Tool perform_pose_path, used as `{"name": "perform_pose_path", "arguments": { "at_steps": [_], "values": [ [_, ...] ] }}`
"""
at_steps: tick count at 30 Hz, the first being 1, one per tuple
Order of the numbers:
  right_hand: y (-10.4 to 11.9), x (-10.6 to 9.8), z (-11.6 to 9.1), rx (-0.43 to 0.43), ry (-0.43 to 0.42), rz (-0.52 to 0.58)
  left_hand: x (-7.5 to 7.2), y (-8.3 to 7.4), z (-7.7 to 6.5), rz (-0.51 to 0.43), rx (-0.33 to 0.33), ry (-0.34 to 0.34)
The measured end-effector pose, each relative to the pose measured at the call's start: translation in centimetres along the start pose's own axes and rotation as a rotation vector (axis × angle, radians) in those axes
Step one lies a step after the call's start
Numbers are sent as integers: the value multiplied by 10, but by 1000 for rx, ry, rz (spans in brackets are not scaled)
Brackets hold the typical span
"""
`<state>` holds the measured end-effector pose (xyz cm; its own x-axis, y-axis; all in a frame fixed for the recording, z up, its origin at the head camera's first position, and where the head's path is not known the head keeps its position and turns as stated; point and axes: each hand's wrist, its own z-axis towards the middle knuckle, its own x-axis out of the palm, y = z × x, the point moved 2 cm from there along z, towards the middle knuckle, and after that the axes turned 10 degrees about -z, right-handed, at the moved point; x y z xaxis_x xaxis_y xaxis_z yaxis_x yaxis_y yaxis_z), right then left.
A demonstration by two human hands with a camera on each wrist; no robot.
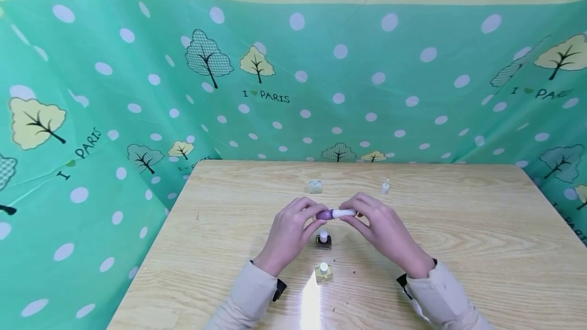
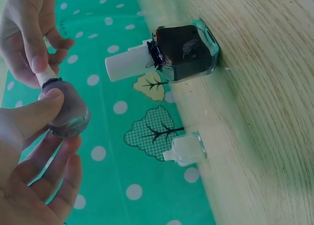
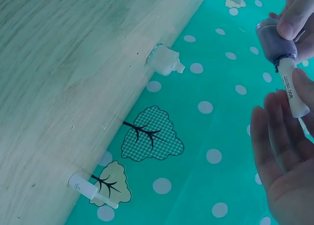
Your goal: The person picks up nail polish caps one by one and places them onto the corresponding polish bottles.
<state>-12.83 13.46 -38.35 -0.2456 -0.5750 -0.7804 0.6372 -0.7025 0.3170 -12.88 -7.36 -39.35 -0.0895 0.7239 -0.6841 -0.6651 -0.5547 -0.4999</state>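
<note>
A nail polish bottle (image 1: 324, 215) of purple polish lies sideways between both hands, above the table. My left hand (image 1: 289, 230) grips its glass body between thumb and fingers. At the other end, my right hand (image 1: 384, 228) pinches the long white cap (image 3: 291, 90), which meets the bottle's neck. Dark dried polish rings that neck in the left wrist view. Just below the hands stands a nail polish bottle of dark polish (image 1: 323, 242) with a white cap. Nearer the front is a pale yellow nail polish bottle (image 1: 323, 274), also white-capped.
Beyond the hands, a whitish nail polish bottle (image 1: 315, 187) stands uncapped. To its right a white cap with its brush (image 1: 385, 187) stands brush-up on the wooden table (image 1: 458, 228). A green dotted cloth (image 1: 321, 75) hangs behind the table. Dark specks lie near the yellow bottle.
</note>
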Motion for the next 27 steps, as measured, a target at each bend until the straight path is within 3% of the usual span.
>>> {"name": "perform_pose_path", "arguments": {
  "at_steps": [8, 18, 23, 27],
  "values": [
    [0, 3, 0, 27, 0, -56, 1, -1, -1, 10, -1, -4],
    [1, 3, 1, 144, 60, -124, 3, -3, 0, 20, 49, -26],
    [2, 4, 2, 202, 82, -112, 5, -1, 0, 20, 70, -44],
    [1, 4, 3, 244, 99, -79, 5, -1, 1, -7, 51, -38]
  ]
}}
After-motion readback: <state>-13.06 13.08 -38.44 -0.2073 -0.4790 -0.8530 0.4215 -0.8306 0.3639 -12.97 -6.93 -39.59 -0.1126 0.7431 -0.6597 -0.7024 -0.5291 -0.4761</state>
